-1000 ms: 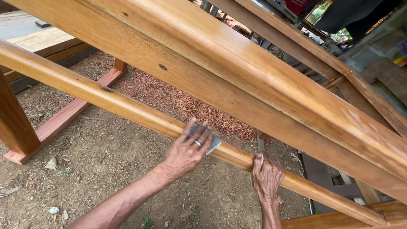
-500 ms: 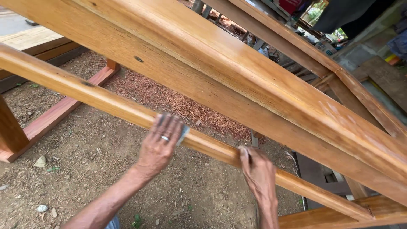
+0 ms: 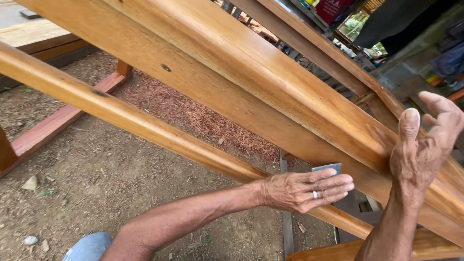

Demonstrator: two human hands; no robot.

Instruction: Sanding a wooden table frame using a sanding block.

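We see a large varnished golden-brown timber frame (image 3: 270, 82) crossing from upper left to lower right. Below it runs a rounded varnished wooden rail (image 3: 121, 116), also slanting down to the right. Beneath both lies the bare dirt floor (image 3: 96, 179), with reddish wood shavings (image 3: 203, 118) at centre.

Our left hand (image 3: 304, 189), at lower centre-right, lies flat on the rail, fingers pressing a small grey rectangular abrasive sheet (image 3: 327, 168); only the sheet's upper edge shows above the fingers. Our right hand (image 3: 425, 145), at the right edge, is released and raised, fingers spread, holding nothing, just before the frame's lower board.

Risk, as we judge it: the sheet is held by flat finger pressure only, so it could slip out and drop to the floor. The rail has no second hand steadying it, so it may flex under pressure.

A red box-shaped package (image 3: 334, 7) sits at the upper right.
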